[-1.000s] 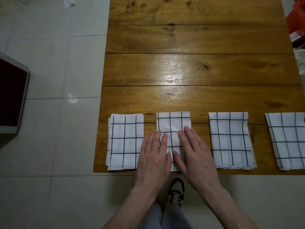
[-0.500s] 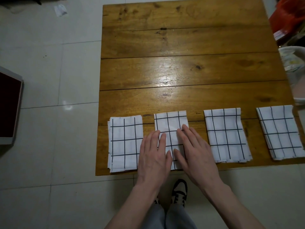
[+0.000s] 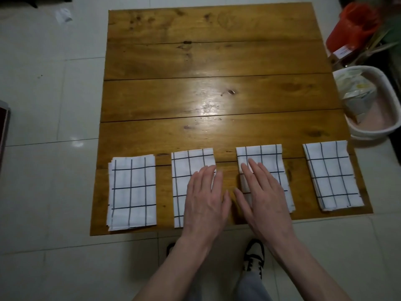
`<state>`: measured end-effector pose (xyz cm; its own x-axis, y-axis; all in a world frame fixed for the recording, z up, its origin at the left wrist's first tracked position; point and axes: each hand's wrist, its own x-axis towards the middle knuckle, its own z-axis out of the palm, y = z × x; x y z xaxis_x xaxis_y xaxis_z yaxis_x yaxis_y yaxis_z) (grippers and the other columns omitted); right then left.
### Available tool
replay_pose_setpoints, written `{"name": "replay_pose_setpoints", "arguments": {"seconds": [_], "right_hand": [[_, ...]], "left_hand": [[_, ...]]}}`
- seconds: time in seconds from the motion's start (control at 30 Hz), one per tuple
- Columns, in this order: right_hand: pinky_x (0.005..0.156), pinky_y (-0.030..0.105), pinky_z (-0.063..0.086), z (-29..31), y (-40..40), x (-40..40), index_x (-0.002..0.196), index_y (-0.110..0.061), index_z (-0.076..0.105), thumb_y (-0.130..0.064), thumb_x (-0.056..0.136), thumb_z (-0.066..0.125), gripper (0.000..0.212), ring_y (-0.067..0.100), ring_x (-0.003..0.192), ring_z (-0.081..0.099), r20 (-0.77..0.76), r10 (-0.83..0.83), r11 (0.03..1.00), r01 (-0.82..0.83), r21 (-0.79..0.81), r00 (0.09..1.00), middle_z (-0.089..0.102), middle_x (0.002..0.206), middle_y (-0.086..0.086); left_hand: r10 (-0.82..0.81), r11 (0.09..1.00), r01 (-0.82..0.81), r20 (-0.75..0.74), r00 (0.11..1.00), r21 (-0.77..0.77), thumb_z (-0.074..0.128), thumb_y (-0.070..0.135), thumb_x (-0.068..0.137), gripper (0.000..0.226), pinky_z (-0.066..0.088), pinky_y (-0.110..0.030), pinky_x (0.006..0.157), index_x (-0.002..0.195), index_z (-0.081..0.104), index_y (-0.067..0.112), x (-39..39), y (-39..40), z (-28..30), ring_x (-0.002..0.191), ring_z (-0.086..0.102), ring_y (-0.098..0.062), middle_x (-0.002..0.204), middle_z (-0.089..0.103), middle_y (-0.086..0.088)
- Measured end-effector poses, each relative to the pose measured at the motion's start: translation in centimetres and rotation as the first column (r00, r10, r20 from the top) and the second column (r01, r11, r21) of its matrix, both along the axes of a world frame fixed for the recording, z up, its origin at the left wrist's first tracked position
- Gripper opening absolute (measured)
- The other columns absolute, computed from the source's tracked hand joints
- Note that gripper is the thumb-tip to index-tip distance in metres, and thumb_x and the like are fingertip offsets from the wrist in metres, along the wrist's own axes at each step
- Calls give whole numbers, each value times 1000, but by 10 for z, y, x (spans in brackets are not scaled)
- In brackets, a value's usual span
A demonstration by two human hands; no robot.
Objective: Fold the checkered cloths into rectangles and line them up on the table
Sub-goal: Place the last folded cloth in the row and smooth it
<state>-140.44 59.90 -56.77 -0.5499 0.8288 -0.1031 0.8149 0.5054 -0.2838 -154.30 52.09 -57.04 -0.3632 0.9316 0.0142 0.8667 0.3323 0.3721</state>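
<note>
- Resting flat with straight fingers, the left hand lies on the second cloth from the left; it grasps nothing and only covers that cloth's right half.
- Likewise flat and released, the right hand lies over the left part of the third cloth, fingers pointing to about 11 o'clock, with no pinch or curl to be seen.
- Four folded checkered rectangles sit in a row along the near edge of the table: the first cloth at roughly 8 o'clock from the table's middle, the second and third near 6 o'clock, and the fourth cloth at about 4 o'clock.
- Bare wood shows between every pair of cloths, and none touch.
- By my judgement the folding is done and the step in hand is lining up, since both hands sit on neighbouring cloths as if to square them.
- The row is not quite even: the first cloth sits a little nearer the table edge than the others, and the fourth is turned slightly, its top leaning toward 11 o'clock.
- A next move would probably call for sliding with flat palms rather than lifting, so the layers stay stacked, and for evening out the far edges and the gaps.
- A white basket stands on the floor at 3 o'clock, beyond the table's right side.
</note>
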Motion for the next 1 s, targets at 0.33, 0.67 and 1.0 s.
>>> {"name": "replay_pose_setpoints", "arguments": {"seconds": [0.33, 0.67, 1.0], "right_hand": [[118, 45, 40, -5, 52, 66, 158, -21, 40, -38, 103, 55, 59, 24, 148, 38, -22, 40, 999, -39, 8, 999, 38, 164, 4], [123, 39, 27, -28, 57, 82, 158, -15, 41, -36, 107, 52, 56, 24, 156, 26, -32, 205, 979, -205, 9, 978, 33, 167, 8], [123, 43, 31, -29, 49, 74, 158, -13, 41, -36, 103, 58, 61, 26, 156, 28, 0, 227, 973, -227, 42, 974, 35, 166, 11]], "left_hand": [[47, 998, -48, -17, 999, -35, 59, 27, 102, 52, 45, -47, 113, 150, 49, 9, 66, 35, -7, 138, 49, -27, 146, 53, -14], [70, 993, -77, -79, 994, -84, 60, 28, 98, 60, 42, -48, 117, 153, 46, 11, 89, 35, -24, 146, 43, -28, 160, 43, -14], [51, 994, -63, -128, 991, -89, 62, 27, 96, 58, 38, -46, 121, 150, 50, 8, 80, 28, -23, 144, 47, -30, 155, 49, -16]]}}
